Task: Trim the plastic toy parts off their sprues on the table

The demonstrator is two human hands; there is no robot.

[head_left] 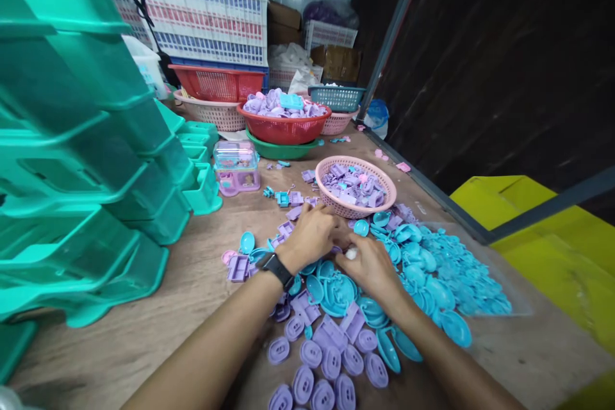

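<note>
While both hands meet over the wooden table [144, 333], the left hand [312, 237] curls its fingers down onto the small purple and blue plastic parts [336, 307] — what it grips is hidden. The right hand [368, 266] pinches a small white piece [352, 253] at its fingertips, just beside the left. Behind them sits a pink basket [358, 208] of purple pieces — teal bins [86, 160] stack at left.

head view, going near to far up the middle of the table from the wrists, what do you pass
purple oval pieces → left hand and right hand close together over small parts → pink basket of purple parts → red basket heaped with purple parts → white crate at the back
</note>
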